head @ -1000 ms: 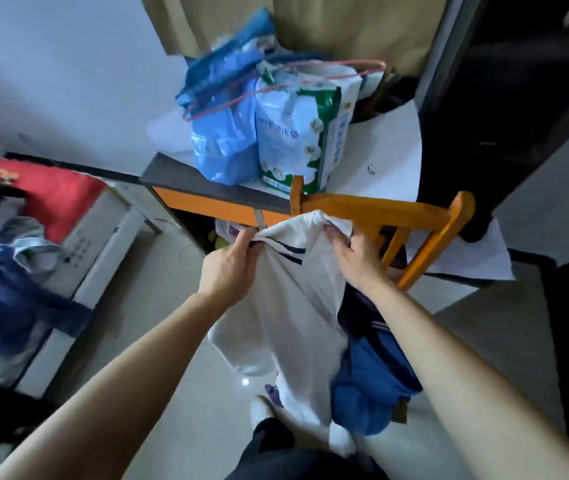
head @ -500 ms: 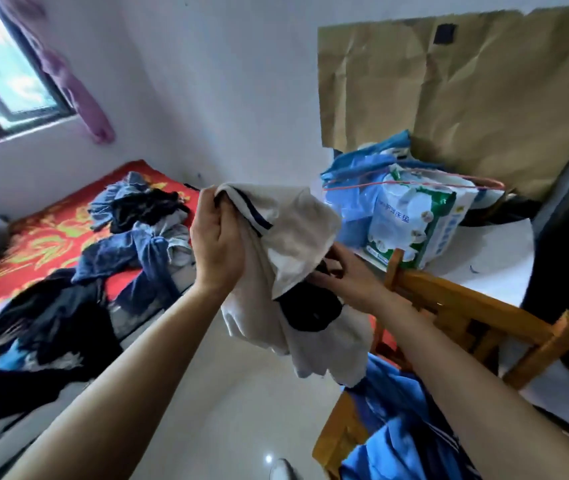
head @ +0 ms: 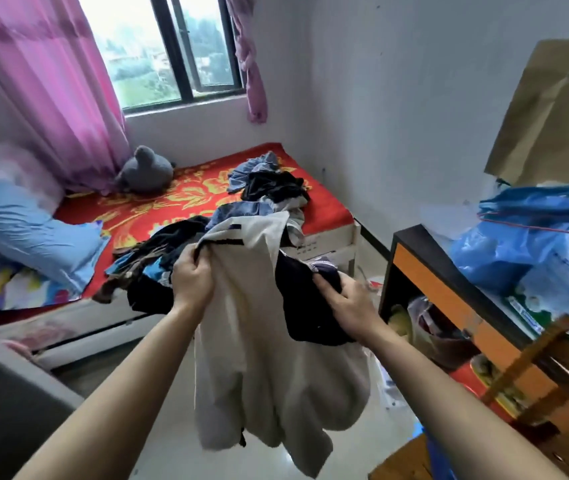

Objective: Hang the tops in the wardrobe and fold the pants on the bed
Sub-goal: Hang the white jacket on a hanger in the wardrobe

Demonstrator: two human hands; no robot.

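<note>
A white garment (head: 259,358) with dark stripes near its top edge hangs in the air in front of me. My left hand (head: 191,280) grips its upper left edge. My right hand (head: 347,303) holds the dark navy part (head: 307,306) of the garment on the right. Behind it lies the bed (head: 158,202) with a red and yellow flowered sheet. A heap of dark and blue clothes (head: 262,188) lies across the bed's near side. The wardrobe is not in view.
A desk with an orange front (head: 449,289) stands at the right, loaded with blue plastic bags (head: 518,244). A wooden chair (head: 536,393) is at the lower right. A blue pillow (head: 30,226), a grey plush toy (head: 146,169) and pink curtains (head: 51,81) are at the left.
The garment was lifted off the chair back. My view has turned left from the desk and chair toward the bed and window, with both hands carrying the garment along.
</note>
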